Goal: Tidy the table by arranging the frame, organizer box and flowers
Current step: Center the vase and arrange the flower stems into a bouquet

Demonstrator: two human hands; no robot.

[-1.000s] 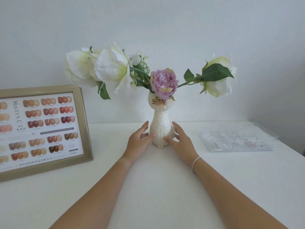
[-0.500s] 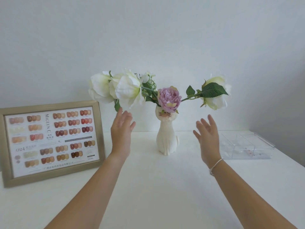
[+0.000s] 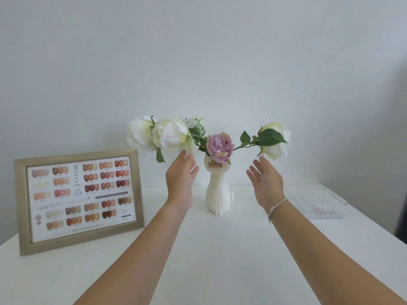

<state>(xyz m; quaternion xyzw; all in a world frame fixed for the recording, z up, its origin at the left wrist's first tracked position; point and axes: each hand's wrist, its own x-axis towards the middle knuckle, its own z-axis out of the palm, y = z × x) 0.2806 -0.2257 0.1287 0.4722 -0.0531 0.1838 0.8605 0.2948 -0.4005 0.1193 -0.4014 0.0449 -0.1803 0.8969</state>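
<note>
Three task things share the white tabletop (image 3: 220, 256), the largest thing here, running from the near edge back to the pale wall. Next in size is the gold-framed picture of nail colour swatches (image 3: 79, 201), standing propped at about nine o'clock from the table's middle, leaning back and facing the viewer. Then comes the bunch of artificial flowers (image 3: 207, 139), white blooms spreading to ten and two o'clock with a lilac peony between them, all set in a white ceramic cat-shaped vase (image 3: 219, 194) that stands upright at twelve o'clock near the wall. The clear plastic organizer box (image 3: 319, 203) lies flat at about three o'clock, well apart from the vase; its small contents are too faint to name. The left hand (image 3: 179, 177) is raised at eleven o'clock with fingers straight and relaxed, its tips just under the left white blooms; whether they touch is not clear. The right hand (image 3: 266, 181) mirrors it at one o'clock, palm turned inward, fingers spread, just below the right white bloom, a thin white bracelet (image 3: 276, 208) at the wrist. Neither holds anything. The step in hand looks like shaping the flowers. The next move probably calls for gentle cupping of the drooping blooms inward without tipping the narrow vase.
</note>
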